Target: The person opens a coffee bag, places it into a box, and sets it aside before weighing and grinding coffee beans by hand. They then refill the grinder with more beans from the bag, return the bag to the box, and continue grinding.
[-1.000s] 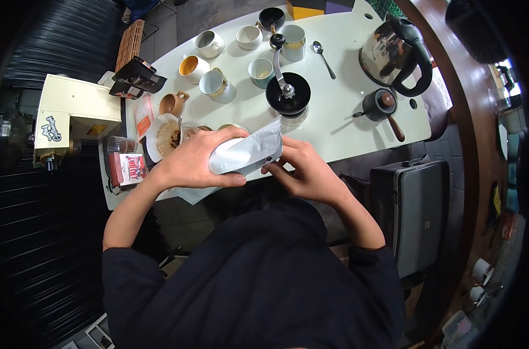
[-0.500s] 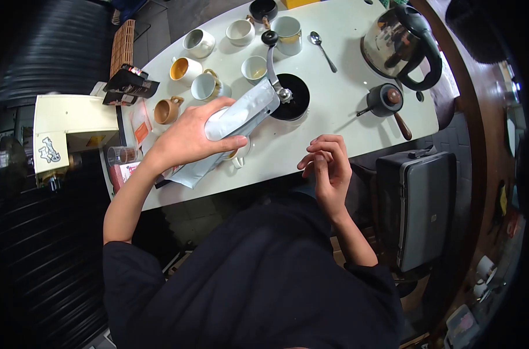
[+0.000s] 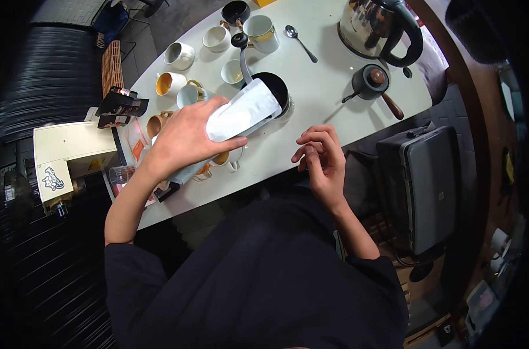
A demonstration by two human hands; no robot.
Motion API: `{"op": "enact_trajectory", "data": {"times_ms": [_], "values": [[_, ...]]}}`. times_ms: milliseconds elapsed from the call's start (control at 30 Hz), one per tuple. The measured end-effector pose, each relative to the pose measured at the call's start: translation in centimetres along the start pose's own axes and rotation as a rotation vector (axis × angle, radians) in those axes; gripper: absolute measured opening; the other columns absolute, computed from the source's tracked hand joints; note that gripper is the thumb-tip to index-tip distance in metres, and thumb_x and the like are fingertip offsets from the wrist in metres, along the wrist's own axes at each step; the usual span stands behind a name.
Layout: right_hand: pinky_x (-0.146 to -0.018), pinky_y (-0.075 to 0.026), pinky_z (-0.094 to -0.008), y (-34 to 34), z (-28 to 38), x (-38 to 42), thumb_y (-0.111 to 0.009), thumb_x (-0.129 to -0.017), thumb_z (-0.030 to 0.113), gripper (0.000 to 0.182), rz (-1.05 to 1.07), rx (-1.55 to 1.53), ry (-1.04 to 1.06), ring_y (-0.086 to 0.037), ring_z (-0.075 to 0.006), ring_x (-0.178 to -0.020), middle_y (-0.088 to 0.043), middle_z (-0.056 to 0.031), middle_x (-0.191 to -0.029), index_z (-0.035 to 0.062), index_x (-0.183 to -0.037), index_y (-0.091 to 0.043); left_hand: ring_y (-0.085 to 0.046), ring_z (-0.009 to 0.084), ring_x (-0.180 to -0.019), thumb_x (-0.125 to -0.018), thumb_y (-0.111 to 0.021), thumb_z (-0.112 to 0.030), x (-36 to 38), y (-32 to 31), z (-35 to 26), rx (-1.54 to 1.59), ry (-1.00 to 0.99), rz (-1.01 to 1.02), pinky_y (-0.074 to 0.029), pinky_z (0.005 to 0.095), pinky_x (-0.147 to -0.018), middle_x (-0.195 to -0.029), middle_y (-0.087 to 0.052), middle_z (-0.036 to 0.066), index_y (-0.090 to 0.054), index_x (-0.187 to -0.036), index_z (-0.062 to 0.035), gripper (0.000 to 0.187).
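A white and silver bag (image 3: 244, 111) is held by my left hand (image 3: 183, 136), fingers on top and thumb along its lower side. The bag's open end tilts over the dark round mouth of a hand grinder (image 3: 279, 87), whose crank arm and black knob stand up behind the bag. Whatever is inside the bag is out of sight. Over the table's front edge my right hand (image 3: 322, 163) hangs in the air with loosely curled, separated fingers and nothing in it.
Several cups, among them an orange-lined one (image 3: 168, 84), stand behind the bag on the white table (image 3: 328, 75). A spoon (image 3: 302, 44), a kettle (image 3: 372, 29) and a small dark pot (image 3: 369, 82) are to the right. A black pouch (image 3: 120, 107) lies left.
The view has shifted, so the table's things appear further left. The bag now covers more of the grinder's mouth and crank. My right hand keeps nearly the same pose.
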State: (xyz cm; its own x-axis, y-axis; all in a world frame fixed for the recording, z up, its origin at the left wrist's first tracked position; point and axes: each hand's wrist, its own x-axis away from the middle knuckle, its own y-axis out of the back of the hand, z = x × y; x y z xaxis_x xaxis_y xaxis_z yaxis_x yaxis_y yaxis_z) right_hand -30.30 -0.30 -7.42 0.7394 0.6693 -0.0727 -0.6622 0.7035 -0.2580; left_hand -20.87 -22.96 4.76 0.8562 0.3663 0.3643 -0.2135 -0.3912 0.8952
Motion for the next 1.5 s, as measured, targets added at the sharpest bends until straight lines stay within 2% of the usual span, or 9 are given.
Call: {"op": "enact_trajectory", "data": {"times_ms": [233, 333, 500, 533, 667, 900, 1233, 1300, 1500], "values": [[-0.053, -0.046, -0.0208, 0.3, -0.1, 0.8, -0.046, -0.092, -0.008, 0.016, 0.001, -0.016, -0.05, -0.064, -0.0098, -0.074, -0.05, -0.0082, -0.109, -0.0025, -0.1, -0.059, -0.067, 0.0353, -0.097, -0.075, -0.074, -0.062, 0.6, 0.4, -1.4, -0.101, 0.024, -0.003, -0.051, 0.0455, -0.089, -0.103, -0.067, 0.02, -0.06, -0.122, -0.0059, 0.075], [-0.054, -0.046, -0.0207, 0.4, 0.1, 0.9, -0.046, -0.092, -0.008, 0.016, -0.002, -0.017, -0.062, -0.064, -0.0095, -0.073, -0.049, -0.0079, -0.109, -0.0018, -0.099, -0.06, -0.068, 0.0337, -0.097, -0.074, -0.077, -0.055, 0.6, 0.6, -1.2, -0.208, -0.017, -0.053, -0.053, 0.0423, -0.086, -0.106, -0.068, 0.019, -0.058, -0.124, -0.0054, 0.072], [-0.054, -0.046, -0.0211, 0.7, 0.4, 1.3, -0.047, -0.093, -0.007, 0.016, -0.012, -0.027, -0.055, -0.065, -0.0099, -0.073, -0.05, -0.0076, -0.108, -0.0011, -0.099, -0.061, -0.066, 0.0345, -0.095, -0.075, -0.074, -0.062, 0.4, 0.5, -1.5, -0.251, -0.005, -0.034, -0.05, 0.046, -0.089, -0.101, -0.066, 0.018, -0.059, -0.123, -0.0044, 0.077], [-0.056, -0.049, -0.0221, 0.8, 0.5, 1.4, -0.047, -0.092, -0.008, 0.017, -0.009, -0.026, -0.064, -0.065, -0.0108, -0.074, -0.051, -0.0081, -0.107, -0.0016, -0.099, -0.061, -0.069, 0.0338, -0.093, -0.075, -0.076, -0.055, 0.4, 0.6, -1.6, -0.313, -0.041, -0.055, -0.054, 0.043, -0.084, -0.102, -0.068, 0.018, -0.058, -0.122, -0.0053, 0.071], [-0.06, -0.052, -0.0235, 1.0, 0.5, 1.7, -0.047, -0.091, -0.008, 0.017, -0.025, -0.021, -0.055, -0.065, -0.0117, -0.074, -0.051, -0.0087, -0.108, -0.0021, -0.099, -0.06, -0.068, 0.0344, -0.092, -0.074, -0.078, -0.053, 0.0, 0.7, -1.8, -0.364, -0.061, -0.061, -0.054, 0.044, -0.082, -0.102, -0.068, 0.018, -0.057, -0.122, -0.0041, 0.071], [-0.063, -0.055, -0.0248, 1.4, 0.7, 2.2, -0.047, -0.09, -0.009, 0.018, -0.03, -0.008, -0.07, -0.064, -0.0123, -0.074, -0.051, -0.0095, -0.107, -0.0025, -0.1, -0.061, -0.068, 0.0338, -0.096, -0.074, -0.077, -0.055, 0.0, 0.6, -2.3, -0.476, -0.081, -0.094, -0.051, 0.0467, -0.086, -0.105, -0.068, 0.017, -0.057, -0.124, -0.0047, 0.074], [-0.066, -0.055, -0.0271, 1.6, 1.6, 0.6, -0.046, -0.088, -0.01, 0.027, 0.087, -0.008, -0.068, -0.064, -0.0148, -0.074, -0.059, -0.0108, -0.106, -0.0017, -0.109, -0.063, -0.068, 0.0338, -0.096, -0.078, -0.072, -0.059, -1.2, 1.7, -2.3, -0.282, -0.011, 0.062, -0.052, 0.0418, -0.087, -0.104, -0.069, 0.02, -0.06, -0.124, -0.0038, 0.073], [-0.068, -0.053, -0.0299, 2.3, 1.6, -1.9, -0.044, -0.084, -0.013, 0.037, 0.156, 0.144, 0.08, -0.064, -0.0178, -0.072, -0.062, -0.0117, -0.111, -0.001, -0.114, -0.063, -0.069, 0.0333, -0.099, -0.08, -0.072, -0.057, -1.6, 2.2, -2.1, -0.201, -0.005, 0.135, -0.052, 0.0397, -0.088, -0.11, -0.069, 0.021, -0.059, -0.126, -0.0033, 0.072], [-0.067, -0.053, -0.0334, 0.4, 0.6, -5.3, -0.044, -0.084, -0.013, 0.037, 0.29, 0.151, 0.169, -0.065, -0.0202, -0.071, -0.061, -0.013, -0.114, -0.0015, -0.115, -0.062, -0.068, 0.0282, -0.095, -0.083, -0.065, -0.063, -1.8, 3.2, -1.4, 0.012, 0.032, 0.258, -0.052, 0.0385, -0.087, -0.106, -0.068, 0.02, -0.063, -0.124, -0.0003, 0.075]]}}
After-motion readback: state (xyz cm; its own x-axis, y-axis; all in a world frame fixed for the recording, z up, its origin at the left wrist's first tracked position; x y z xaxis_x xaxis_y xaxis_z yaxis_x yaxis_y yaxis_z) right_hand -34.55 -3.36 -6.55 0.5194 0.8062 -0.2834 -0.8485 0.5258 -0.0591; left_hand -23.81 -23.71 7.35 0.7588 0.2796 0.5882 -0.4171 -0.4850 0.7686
